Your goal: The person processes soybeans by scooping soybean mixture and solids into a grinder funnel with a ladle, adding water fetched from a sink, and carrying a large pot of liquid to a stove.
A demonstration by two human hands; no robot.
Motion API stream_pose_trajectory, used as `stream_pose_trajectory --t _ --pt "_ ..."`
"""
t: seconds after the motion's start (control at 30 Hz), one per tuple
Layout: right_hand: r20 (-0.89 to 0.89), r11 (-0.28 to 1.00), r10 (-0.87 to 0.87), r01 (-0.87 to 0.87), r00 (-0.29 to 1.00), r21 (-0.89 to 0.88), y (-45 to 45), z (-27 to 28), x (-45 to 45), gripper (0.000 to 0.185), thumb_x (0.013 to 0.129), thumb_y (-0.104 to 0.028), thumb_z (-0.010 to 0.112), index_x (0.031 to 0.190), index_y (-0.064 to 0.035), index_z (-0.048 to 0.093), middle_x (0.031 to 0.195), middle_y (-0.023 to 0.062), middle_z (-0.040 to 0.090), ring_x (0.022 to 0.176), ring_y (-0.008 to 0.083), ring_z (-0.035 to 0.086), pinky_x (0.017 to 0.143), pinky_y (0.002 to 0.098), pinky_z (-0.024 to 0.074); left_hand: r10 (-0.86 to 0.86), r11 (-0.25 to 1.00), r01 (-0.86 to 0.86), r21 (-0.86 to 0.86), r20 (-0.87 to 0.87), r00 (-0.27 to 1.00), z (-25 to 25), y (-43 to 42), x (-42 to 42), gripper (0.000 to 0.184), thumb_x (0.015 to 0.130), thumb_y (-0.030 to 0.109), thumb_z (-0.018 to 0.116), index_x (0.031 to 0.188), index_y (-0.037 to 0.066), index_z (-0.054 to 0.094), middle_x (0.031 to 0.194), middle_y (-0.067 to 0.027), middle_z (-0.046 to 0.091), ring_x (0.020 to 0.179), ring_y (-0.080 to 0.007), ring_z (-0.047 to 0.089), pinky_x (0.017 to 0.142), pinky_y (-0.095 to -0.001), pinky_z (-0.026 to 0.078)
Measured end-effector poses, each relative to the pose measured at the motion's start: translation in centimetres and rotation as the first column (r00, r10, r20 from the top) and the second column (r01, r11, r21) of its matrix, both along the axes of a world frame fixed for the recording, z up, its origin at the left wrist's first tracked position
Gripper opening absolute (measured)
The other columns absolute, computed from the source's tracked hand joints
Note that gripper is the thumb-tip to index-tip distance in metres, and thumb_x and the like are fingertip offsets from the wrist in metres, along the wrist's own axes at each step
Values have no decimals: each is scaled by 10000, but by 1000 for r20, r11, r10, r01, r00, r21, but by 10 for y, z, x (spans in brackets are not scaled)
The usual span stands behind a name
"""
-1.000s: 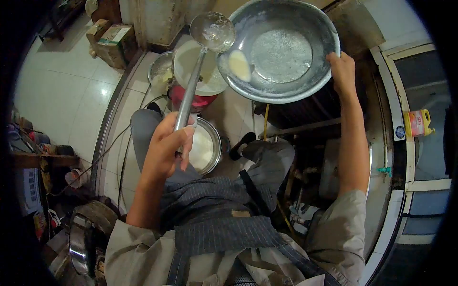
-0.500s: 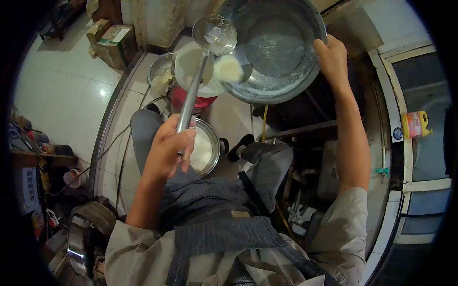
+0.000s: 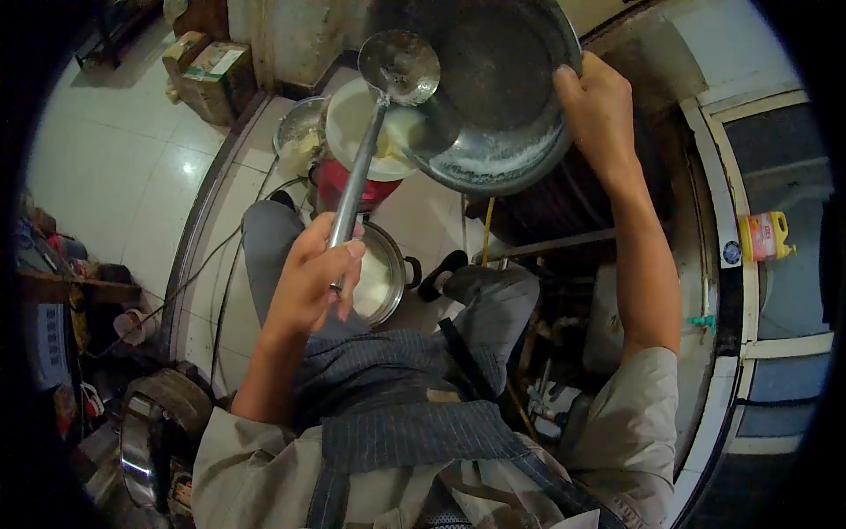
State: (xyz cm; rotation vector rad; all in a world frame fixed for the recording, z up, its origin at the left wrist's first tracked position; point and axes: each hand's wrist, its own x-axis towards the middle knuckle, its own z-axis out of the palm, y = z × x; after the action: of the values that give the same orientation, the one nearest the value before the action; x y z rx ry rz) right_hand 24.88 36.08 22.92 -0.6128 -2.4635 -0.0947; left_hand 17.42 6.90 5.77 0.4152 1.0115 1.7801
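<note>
My left hand (image 3: 313, 264) is closed round the handle of a metal ladle (image 3: 399, 66), its bowl raised beside the basin. My right hand (image 3: 599, 110) grips the rim of a large metal basin (image 3: 502, 79), which is tilted toward the left. A pale, creamy mass (image 3: 403, 132) is at the basin's lower left edge, over a white bowl (image 3: 348, 110). That bowl rests on something red (image 3: 361, 187). White residue clings to the basin's lower inner wall. Between my legs stands a metal pot (image 3: 379, 273) with white contents.
Behind the white bowl, at its left, is a smaller metal bowl (image 3: 300, 132) with pale contents. A cardboard box (image 3: 211, 79) stands on the floor at the upper left. At the right are a yellow jug (image 3: 765, 236) and a teal tap (image 3: 702, 323). A cable crosses the left floor.
The basin has tilted further and shifted left with my right hand. The pale mass has slid from inside the basin to its left edge, over the white bowl. The ladle has barely moved.
</note>
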Motion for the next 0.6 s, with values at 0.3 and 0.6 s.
stream_pose_trajectory --t 0.3,0.6 --pt "-52 998 49 -46 997 50 -4 -4 10 260 795 -194 565 700 46 535 702 258 582 700 450 573 655 485 467 -16 1000 15 -22 -30 999 1 4 2 360 854 235 549 1087 -20 449 568 -33 475 362 -95 390 345 -227 273" --pt "-244 919 -226 124 943 -373 78 -49 76 258 764 -187 542 726 67 541 618 158 554 568 207 499 578 375 411 3 1000 -3 -31 14 1000 9 20 11 408 840 198 560 1133 -59 439 579 -33 460 374 -102 402 309 -219 356"
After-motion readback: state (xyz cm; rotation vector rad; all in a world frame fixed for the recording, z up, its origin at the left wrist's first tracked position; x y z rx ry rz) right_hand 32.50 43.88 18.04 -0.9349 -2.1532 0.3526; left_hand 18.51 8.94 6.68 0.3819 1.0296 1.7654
